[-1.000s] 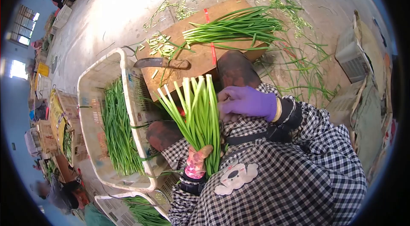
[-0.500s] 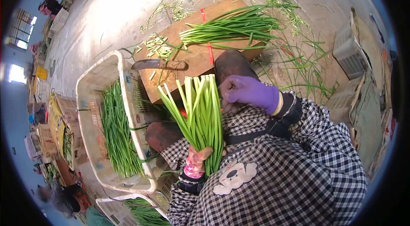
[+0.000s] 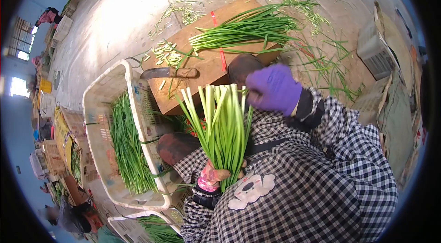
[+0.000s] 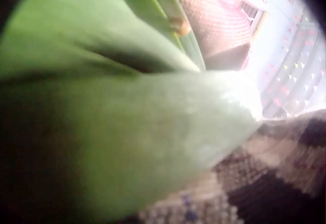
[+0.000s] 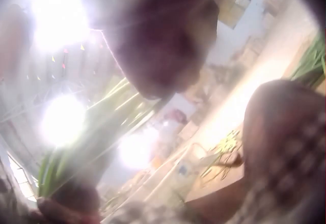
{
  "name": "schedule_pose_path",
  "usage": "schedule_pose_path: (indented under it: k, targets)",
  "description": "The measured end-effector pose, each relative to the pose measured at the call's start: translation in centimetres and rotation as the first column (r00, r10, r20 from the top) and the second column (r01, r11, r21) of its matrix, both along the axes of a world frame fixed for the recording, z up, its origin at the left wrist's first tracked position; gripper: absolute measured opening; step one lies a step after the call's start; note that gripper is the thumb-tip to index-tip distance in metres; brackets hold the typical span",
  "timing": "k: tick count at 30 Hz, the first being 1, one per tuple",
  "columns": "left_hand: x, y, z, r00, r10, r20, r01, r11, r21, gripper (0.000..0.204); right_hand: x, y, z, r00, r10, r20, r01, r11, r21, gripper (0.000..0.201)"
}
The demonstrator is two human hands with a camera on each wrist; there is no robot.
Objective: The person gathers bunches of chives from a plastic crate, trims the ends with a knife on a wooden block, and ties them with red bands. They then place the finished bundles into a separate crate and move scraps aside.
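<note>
At the checked apron (image 3: 298, 183), head view: left hand (image 3: 212, 176) grips the green stalk bunch (image 3: 223, 128), pale ends free; purple-gloved right hand (image 3: 274, 89) beside those ends, can't tell if fingers pinch; left wrist: bunch blurred, up close; right wrist: hazy, dark hand at bunch tips.

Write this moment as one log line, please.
Pink-gloved left hand: grips bunch of green stalks; purple-gloved right hand: beside their pale tops; wooden-handled knife: on brown board
</note>
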State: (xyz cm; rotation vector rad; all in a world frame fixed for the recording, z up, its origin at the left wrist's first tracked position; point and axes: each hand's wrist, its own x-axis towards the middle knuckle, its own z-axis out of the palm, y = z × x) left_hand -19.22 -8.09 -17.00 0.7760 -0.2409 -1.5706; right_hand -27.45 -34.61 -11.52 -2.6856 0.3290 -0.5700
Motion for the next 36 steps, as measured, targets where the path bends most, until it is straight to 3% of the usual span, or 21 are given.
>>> schedule_pose_path:
  k: [2, 4, 5, 6, 7, 8, 10, 11, 12, 13, 15, 19, 21, 25, 27, 29, 31, 32, 34, 35, 36]
  targets:
    - [0.3, -0.4, 0.3, 0.999, -0.039, -0.022, 0.038, 0.999, -0.023, 0.054, -0.7, -3.1, 0.2, 0.994, -0.098, 0.045, 0.104, 0.976, -0.192, 0.005]
    - [0.6, -0.3, -0.2, 0.924, -0.111, 0.366, 0.121, 0.993, -0.004, 0.048, -3.1, -7.4, -0.1, 0.965, -0.237, 0.109, 0.255, 0.942, -0.218, 0.01]
    - [0.7, -0.3, -0.3, 0.831, -0.139, 0.539, 0.154, 0.988, 0.017, 0.045, -5.0, -10.5, -0.2, 0.897, -0.441, 0.01, 0.434, 0.877, -0.208, 0.012]
    - [0.8, -0.2, -0.1, 0.833, -0.138, 0.536, 0.153, 0.988, 0.016, 0.045, -7.5, -13.8, -0.5, 0.779, -0.621, -0.091, 0.592, 0.775, -0.218, 0.018]
    - [0.6, -0.1, 0.4, 0.917, -0.117, 0.381, 0.122, 0.992, 0.012, 0.039, -10.3, -16.6, -1.0, 0.61, -0.717, -0.337, 0.596, 0.695, -0.402, 0.023]
    - [0.4, -0.2, 1.1, 0.972, -0.09, 0.216, 0.09, 0.996, 0.013, 0.035, -13.0, -18.2, -2.1, 0.435, -0.668, -0.604, 0.532, 0.732, -0.426, 0.034]
    - [0.4, -1.2, 1.5, 0.986, -0.093, 0.14, 0.085, 0.995, 0.06, 0.031, -13.0, -14.9, -0.4, 0.401, -0.515, -0.758, 0.414, 0.84, -0.351, 0.041]
    - [0.2, -1.4, 0.6, 0.988, -0.063, 0.143, 0.053, 0.996, 0.076, 0.031, -12.1, -12.7, -0.1, 0.711, -0.351, -0.609, 0.378, 0.921, -0.09, 0.045]
    - [0.0, -1.6, 0.1, 0.988, -0.04, 0.149, 0.026, 0.995, 0.095, 0.031, -10.4, -10.4, 0.2, 0.921, -0.185, -0.341, 0.248, 0.957, 0.15, 0.049]
    - [0.0, -2.2, 1.2, 0.97, -0.075, 0.231, 0.035, 0.985, 0.172, 0.031, -7.9, -8.1, 1.0, 0.992, -0.055, -0.11, 0.08, 0.966, 0.246, 0.053]
    - [-0.1, -2.4, 1.3, 0.949, -0.101, 0.298, 0.055, 0.986, 0.159, 0.032, -4.3, -4.7, 3.4, 0.984, 0.173, 0.035, -0.177, 0.963, 0.202, 0.053]
    - [-0.5, -1.9, 1.2, 0.921, -0.096, 0.377, 0.034, 0.985, 0.168, 0.035, -0.4, -2.5, 0.8, 0.951, 0.286, 0.116, -0.295, 0.953, 0.07, 0.051]
    - [-0.5, -1.5, 0.8, 0.924, -0.071, 0.376, 0.012, 0.988, 0.155, 0.037, 0.8, -2.9, 0.3, 0.927, 0.374, -0.037, -0.373, 0.928, 0.024, 0.047]
    - [-0.8, -1.8, 1.7, 0.937, -0.01, 0.349, -0.054, 0.983, 0.174, 0.035, 1.2, -2.7, 0.6, 0.899, 0.43, 0.086, -0.437, 0.893, 0.102, 0.037]
    - [-0.6, -1.9, 1.8, 0.945, -0.019, 0.326, -0.043, 0.982, 0.182, 0.037, 1.0, -2.4, -0.8, 0.848, 0.524, -0.081, -0.513, 0.85, 0.119, 0.026]
    - [-0.3, -1.7, 1.7, 0.953, -0.03, 0.3, -0.03, 0.981, 0.193, 0.04, 0.4, -1.4, -1.4, 0.865, 0.496, -0.074, -0.49, 0.868, 0.079, 0.022]
    - [-0.1, -1.2, 1.3, 0.861, -0.089, 0.501, 0.006, 0.986, 0.164, 0.039, -0.2, -0.7, -0.9, 0.869, 0.467, -0.163, -0.467, 0.883, 0.041, 0.018]
    - [0.1, -1.1, 0.8, 0.862, -0.09, 0.499, 0.007, 0.986, 0.166, 0.039, -0.2, -0.9, -1.0, 0.869, 0.467, -0.164, -0.466, 0.884, 0.044, 0.018]
    - [0.4, -1.1, -0.2, 0.711, -0.291, 0.64, 0.174, 0.955, 0.241, 0.035, -0.6, -1.4, -1.3, 0.901, 0.433, -0.016, -0.427, 0.895, 0.129, 0.018]
    - [0.4, -1.3, -0.2, 0.712, -0.29, 0.639, 0.175, 0.955, 0.239, 0.035, -0.9, -1.3, -1.2, 0.901, 0.432, -0.019, -0.427, 0.895, 0.128, 0.018]
    - [0.3, -1.6, -0.1, 0.639, -0.18, 0.748, 0.178, 0.98, 0.083, 0.033, -1.2, -1.1, -1.0, 0.956, 0.276, -0.098, -0.27, 0.96, 0.07, 0.018]
